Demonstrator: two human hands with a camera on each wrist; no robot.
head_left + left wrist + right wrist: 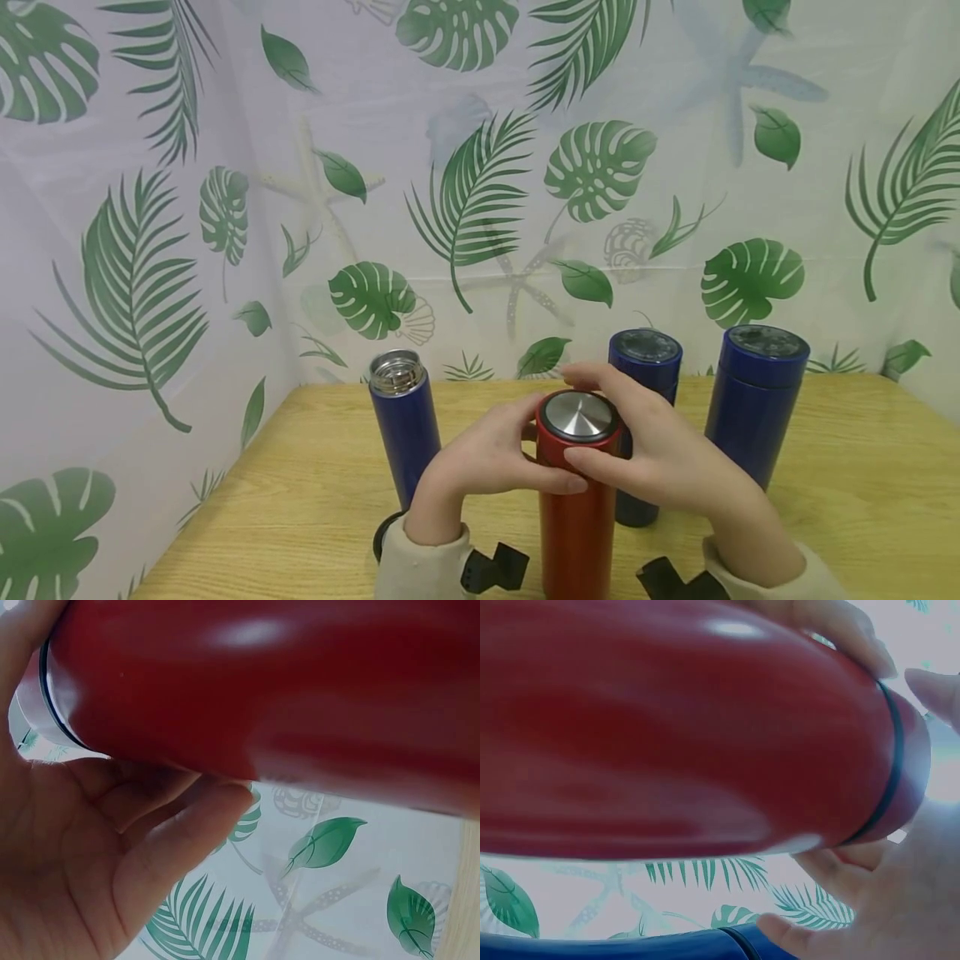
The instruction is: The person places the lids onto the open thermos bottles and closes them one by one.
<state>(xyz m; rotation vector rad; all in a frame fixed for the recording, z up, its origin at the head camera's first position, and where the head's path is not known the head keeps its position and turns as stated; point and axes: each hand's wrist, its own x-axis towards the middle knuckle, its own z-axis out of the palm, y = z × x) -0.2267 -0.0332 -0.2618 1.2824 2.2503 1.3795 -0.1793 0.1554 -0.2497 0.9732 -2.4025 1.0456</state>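
Observation:
A red thermos (576,537) stands upright on the table in front of me, topped by a lid (579,417) with a shiny metal disc. My left hand (487,454) grips the upper body from the left, its thumb across the front. From the right, my right hand (667,442) holds the lid, thumb in front and a finger reaching behind. Red body (262,697) fills much of the left wrist view. A dark ring (891,765) marks the seam below the lid in the right wrist view. Some fingertips are hidden behind the thermos.
On the left stands a blue thermos (405,429) without a lid, its metal mouth showing. Two lidded blue thermoses stand to the right, one (647,367) partly behind my right hand, the other (750,425) farther right. A leaf-patterned curtain (465,208) backs the wooden table (300,500).

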